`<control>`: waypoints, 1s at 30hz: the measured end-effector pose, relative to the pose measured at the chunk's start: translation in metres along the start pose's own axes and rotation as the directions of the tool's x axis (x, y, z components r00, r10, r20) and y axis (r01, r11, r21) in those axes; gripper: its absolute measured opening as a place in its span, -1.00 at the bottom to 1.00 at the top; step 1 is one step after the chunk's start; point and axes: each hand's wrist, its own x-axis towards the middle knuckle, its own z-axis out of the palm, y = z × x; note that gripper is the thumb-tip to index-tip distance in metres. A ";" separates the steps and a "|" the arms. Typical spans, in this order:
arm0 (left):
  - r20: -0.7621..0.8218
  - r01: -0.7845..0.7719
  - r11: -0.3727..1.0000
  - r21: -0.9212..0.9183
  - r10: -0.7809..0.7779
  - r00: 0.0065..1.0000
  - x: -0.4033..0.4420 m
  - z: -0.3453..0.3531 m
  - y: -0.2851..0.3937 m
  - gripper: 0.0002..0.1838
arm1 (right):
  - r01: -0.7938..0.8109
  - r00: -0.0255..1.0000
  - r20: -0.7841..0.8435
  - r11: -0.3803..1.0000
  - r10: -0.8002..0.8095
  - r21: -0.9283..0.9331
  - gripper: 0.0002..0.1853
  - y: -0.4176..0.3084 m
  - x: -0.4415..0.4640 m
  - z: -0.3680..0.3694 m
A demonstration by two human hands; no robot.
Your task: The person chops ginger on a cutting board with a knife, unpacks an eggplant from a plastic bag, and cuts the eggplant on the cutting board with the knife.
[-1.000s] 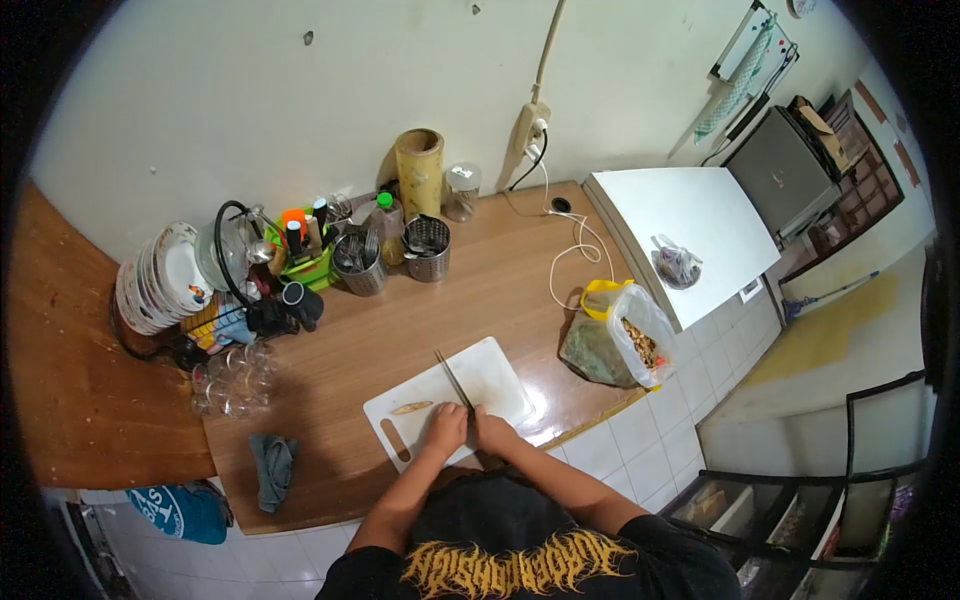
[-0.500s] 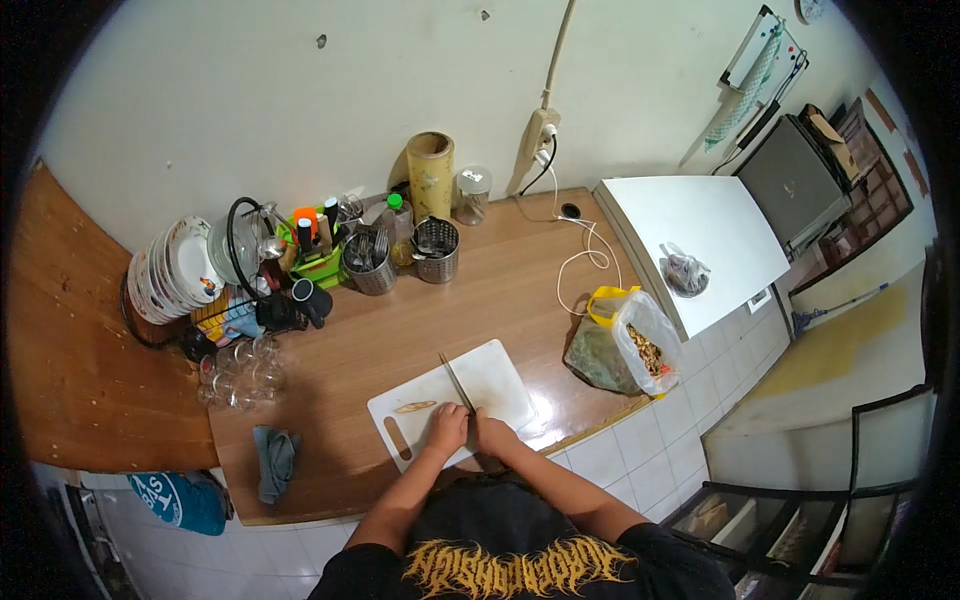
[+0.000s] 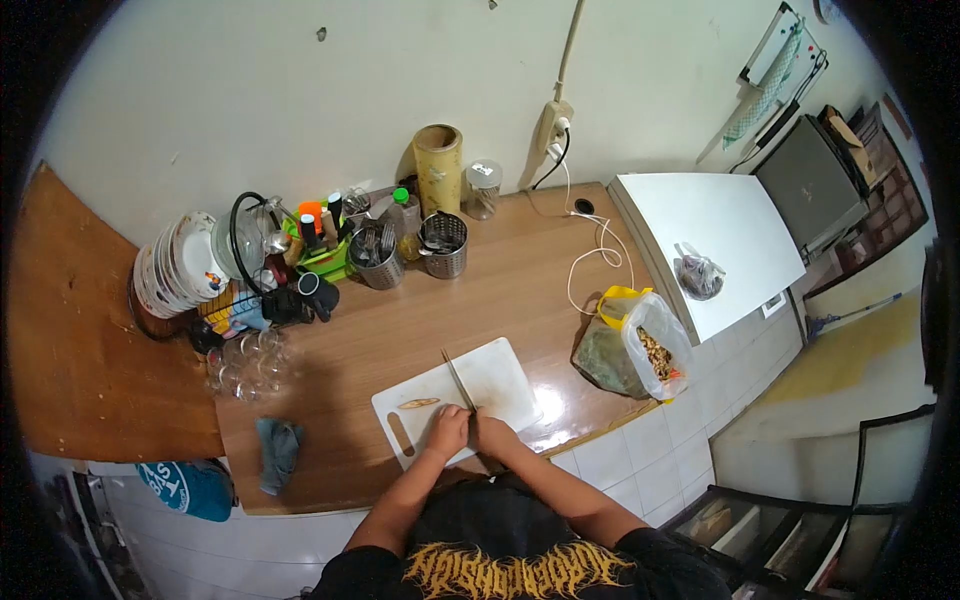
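Observation:
A white cutting board (image 3: 510,380) lies at an angle near the front edge of the wooden table. On it, left of the blade, rests a thin, yellowish-brown, elongated piece of food (image 3: 419,403). The narrow blade of a knife (image 3: 458,376) points away from me across the board. My right hand (image 3: 494,438) is closed at the near end of the knife, its handle hidden by the fingers. Just left of the blade, my left hand (image 3: 449,431) is bunched on the board with fingers together; whatever lies under its fingertips is hidden.
Right of the board stands a plastic bag (image 3: 663,345) of brown pieces. A grey-blue cloth (image 3: 279,455) and upturned glasses (image 3: 248,365) are on the left. Behind are a dish rack with plates (image 3: 180,262), cutlery holders (image 3: 444,246), a bottle (image 3: 407,222) and a white cable (image 3: 572,275).
The camera view has shifted slightly, so the table items appear a little further right. Both hands and the knife keep nearly the same pose on the board.

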 end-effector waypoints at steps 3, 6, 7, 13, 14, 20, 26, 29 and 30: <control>0.018 0.003 1.000 -0.015 -0.003 1.000 0.001 -0.005 0.005 -0.96 | -0.015 1.000 0.017 1.000 0.015 -0.009 -0.61 -0.010 -0.022 -0.008; 0.049 0.041 0.998 0.040 -0.043 0.998 0.002 -0.005 0.006 -0.95 | -0.015 1.000 0.015 1.000 0.015 -0.023 -0.61 -0.005 -0.032 0.004; 0.068 0.057 0.998 0.029 -0.059 0.996 0.003 -0.005 0.005 -0.93 | -0.008 1.000 0.006 1.000 0.008 0.001 -0.61 -0.003 -0.029 0.008; 0.077 0.050 0.999 0.011 -0.051 0.996 0.004 -0.003 0.001 -0.93 | -0.043 0.997 -0.063 0.999 0.045 0.030 -0.64 -0.009 -0.006 0.009; 0.078 0.041 0.999 0.016 -0.042 0.996 0.005 -0.004 0.001 -0.94 | -0.043 0.996 -0.073 0.998 0.045 0.037 -0.69 -0.014 -0.007 0.005; 0.075 0.069 0.998 0.013 -0.069 0.995 0.003 -0.005 -0.001 -0.94 | -0.050 0.999 0.002 0.996 0.050 -0.077 -0.62 -0.005 -0.027 0.022; 0.062 0.005 0.999 0.045 -0.008 0.998 0.001 -0.006 -0.003 -0.97 | 0.049 0.995 -0.090 0.998 -0.052 -0.031 -0.57 -0.003 -0.013 0.025; 0.112 -0.090 0.977 0.192 0.069 0.991 -0.003 -0.018 0.007 -0.95 | -0.013 0.994 -0.110 1.000 0.014 0.011 -0.64 -0.018 -0.014 0.016; 0.110 -0.094 0.977 0.192 0.073 0.991 -0.005 -0.018 0.007 -0.95 | -0.012 0.993 -0.114 1.000 0.013 0.010 -0.64 -0.020 -0.017 0.013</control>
